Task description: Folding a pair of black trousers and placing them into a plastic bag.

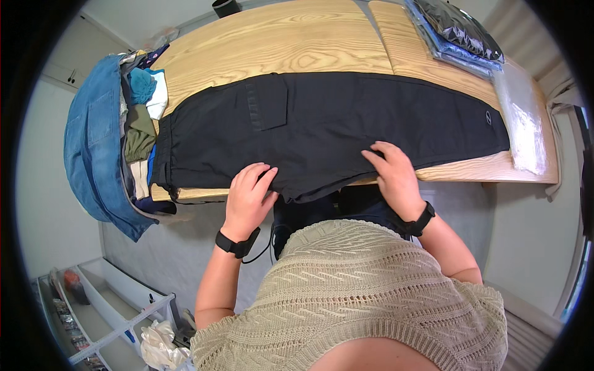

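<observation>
A pair of black trousers (334, 117) lies stretched sideways across the wooden table, one leg laid over the other. Its elastic waistband is at the left, its hems at the right, and a flap pocket shows on the upper leg. My left hand (249, 193) rests at the near edge by the crotch, fingers spread on the cloth. Farther right, my right hand (394, 176) touches the near edge of the leg, its fingers loosely bent and apart. Neither hand grips anything that I can see. Both wrists wear black bands.
Folded jeans (96, 133) and other clothes pile up at the table's left end. Clear-bagged dark garments (458, 34) are stacked at the far right, beside a transparent plastic bag (525, 123). A divided grey bin (105, 309) stands at the lower left. The wooden table (266, 43) has a seam.
</observation>
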{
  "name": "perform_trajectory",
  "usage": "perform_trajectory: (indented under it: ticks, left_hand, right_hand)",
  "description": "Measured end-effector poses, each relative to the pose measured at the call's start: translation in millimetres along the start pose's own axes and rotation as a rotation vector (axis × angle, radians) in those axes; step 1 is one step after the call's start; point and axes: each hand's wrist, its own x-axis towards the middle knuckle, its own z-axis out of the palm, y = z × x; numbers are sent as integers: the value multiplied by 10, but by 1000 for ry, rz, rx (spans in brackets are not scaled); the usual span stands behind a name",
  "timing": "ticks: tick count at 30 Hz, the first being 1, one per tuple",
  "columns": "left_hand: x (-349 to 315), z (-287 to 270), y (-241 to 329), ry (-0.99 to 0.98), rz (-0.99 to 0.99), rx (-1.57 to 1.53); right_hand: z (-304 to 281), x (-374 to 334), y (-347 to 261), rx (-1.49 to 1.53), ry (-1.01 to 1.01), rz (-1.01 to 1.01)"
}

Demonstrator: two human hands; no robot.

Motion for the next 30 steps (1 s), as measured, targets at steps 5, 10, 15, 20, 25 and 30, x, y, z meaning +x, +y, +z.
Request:
perform_trajectory:
  ticks: [5,10,15,20,25,30]
  left_hand:
    - [-100,-86,-142,72,-49,117]
    - [-81,-206,-261,116,-151,91]
    - [56,-307,-245,41,-268,-68]
    - [85,-167,-309,-2,-300,138]
    - [113,-68,-336,28,-294,271]
    - [142,-48,-328,53,-295,304]
  right_hand:
    - [-77,-170,191,32,133,43]
    - [-229,-139,306,150,69,125]
    - [-401,16,337,187,-56,230]
    - [-314,95,304,-186,-54,148]
    - [-216,116,191,-487,5,230]
    - [17,362,-286,-81,143,111]
